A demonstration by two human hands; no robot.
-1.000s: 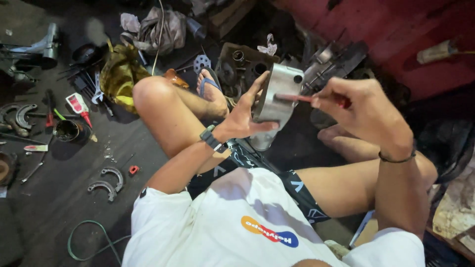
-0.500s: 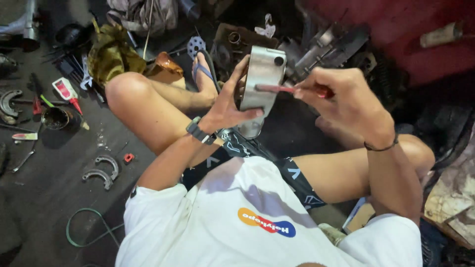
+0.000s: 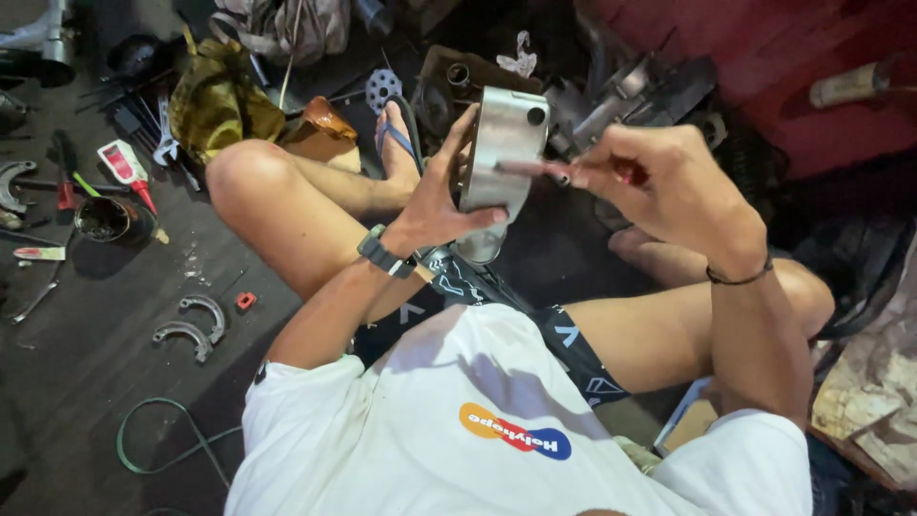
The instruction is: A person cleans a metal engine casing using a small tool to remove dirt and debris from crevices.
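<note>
— Nearest the camera, what is sitting on the floor (image 3: 86,373)?
— A person in a white shirt, knees spread, making room between the legs for the work.
— And the left hand (image 3: 435,205)?
— It is cradling a silver metal casting (image 3: 501,153) upright above the lap, its grip closed around the left edge, steadying it.
— The right hand (image 3: 669,177)?
— Its grip is pinching a red-handled tool (image 3: 564,172), tip touching the casting's face.
— Farther left?
— Two curved brake shoes (image 3: 191,325) are lying near a red tube (image 3: 124,170).
</note>
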